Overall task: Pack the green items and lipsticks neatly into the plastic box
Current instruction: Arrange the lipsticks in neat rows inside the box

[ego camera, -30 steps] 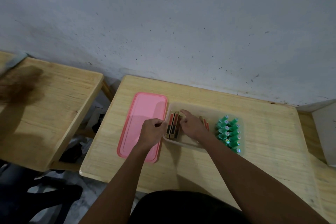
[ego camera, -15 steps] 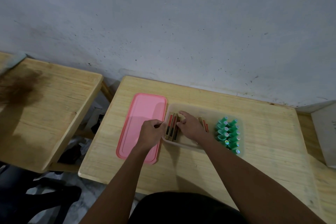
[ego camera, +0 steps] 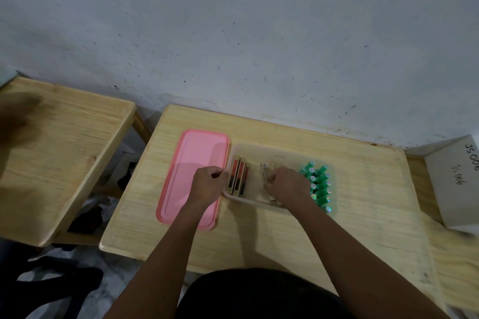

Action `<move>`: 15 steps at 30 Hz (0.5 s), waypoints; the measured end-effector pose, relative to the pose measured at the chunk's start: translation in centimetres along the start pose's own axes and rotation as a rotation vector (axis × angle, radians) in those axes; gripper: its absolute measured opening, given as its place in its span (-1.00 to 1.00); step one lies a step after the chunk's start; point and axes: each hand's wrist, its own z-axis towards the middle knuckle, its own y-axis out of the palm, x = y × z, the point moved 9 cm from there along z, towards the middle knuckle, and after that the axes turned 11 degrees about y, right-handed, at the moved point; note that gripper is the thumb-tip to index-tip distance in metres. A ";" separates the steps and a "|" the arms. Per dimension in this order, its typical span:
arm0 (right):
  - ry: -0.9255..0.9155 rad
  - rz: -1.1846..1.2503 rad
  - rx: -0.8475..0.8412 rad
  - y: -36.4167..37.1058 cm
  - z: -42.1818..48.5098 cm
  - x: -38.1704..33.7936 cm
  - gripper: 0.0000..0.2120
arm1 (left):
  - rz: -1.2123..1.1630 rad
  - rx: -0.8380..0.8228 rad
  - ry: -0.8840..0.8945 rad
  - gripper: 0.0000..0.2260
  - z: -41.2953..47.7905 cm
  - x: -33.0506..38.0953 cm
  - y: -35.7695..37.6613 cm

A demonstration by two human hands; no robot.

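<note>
From the head camera I see the plastic box (ego camera: 259, 149) lying lengthwise on the wooden table (ego camera: 363, 215), and I take everything else from that box.

Inside its left end, three lipsticks (ego camera: 238, 176) in red and gold lie side by side against the wall. At its right end the green items (ego camera: 320, 184) stand packed in two close rows, caps up.

My left hand (ego camera: 210, 184) sits at the box's left wall with its fingers curled, thumb and forefinger pinching the rim. It covers part of the pink lid (ego camera: 197, 163), which lies flat on the table and touches the box's left side.

My right hand (ego camera: 287, 184) reaches into the middle of the box, just left of the green items. Its fingers are curled round a bundle of lipsticks (ego camera: 267, 167), whose ends poke out beyond and below the fist. The hand and forearm hide the box floor beneath them and part of the near wall.

Well to the right of the box stands a white carton (ego camera: 456, 181) with handwriting on it. Far to the left is a second wooden table (ego camera: 64, 150), and behind the box is a scuffed grey wall (ego camera: 233, 33).
</note>
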 end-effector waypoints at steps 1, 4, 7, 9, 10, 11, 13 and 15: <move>-0.015 -0.037 0.026 0.0 -0.3 -0.4 -0.72 | -0.008 0.004 -0.002 -0.80 0.0 0.0 0.0; -0.047 -0.101 0.105 -0.3 -1.0 -1.5 -0.73 | -0.014 0.002 -0.010 -0.80 -0.2 -0.1 0.0; -0.064 -0.109 0.147 -0.4 -0.9 -2.1 -0.76 | 0.006 -0.003 -0.008 -0.80 -0.2 -0.1 0.1; -0.088 -0.120 0.151 -0.1 -0.8 -2.5 -0.77 | 0.005 -0.001 -0.012 -0.79 -0.3 -0.2 0.0; -0.091 -0.122 0.158 0.1 -0.9 -2.7 -0.79 | 0.006 -0.002 -0.012 -0.79 -0.4 -0.2 0.0; -0.092 -0.124 0.164 0.1 -1.0 -2.9 -0.80 | 0.009 -0.003 -0.009 -0.79 -0.5 -0.2 0.0; -0.118 -0.127 0.178 0.0 -0.8 -3.2 -0.83 | 0.011 -0.002 -0.003 -0.80 -0.2 0.0 0.0; -0.129 -0.088 0.158 -0.2 -0.7 -3.2 -0.81 | -0.004 0.007 0.006 -0.82 -0.1 0.4 -0.1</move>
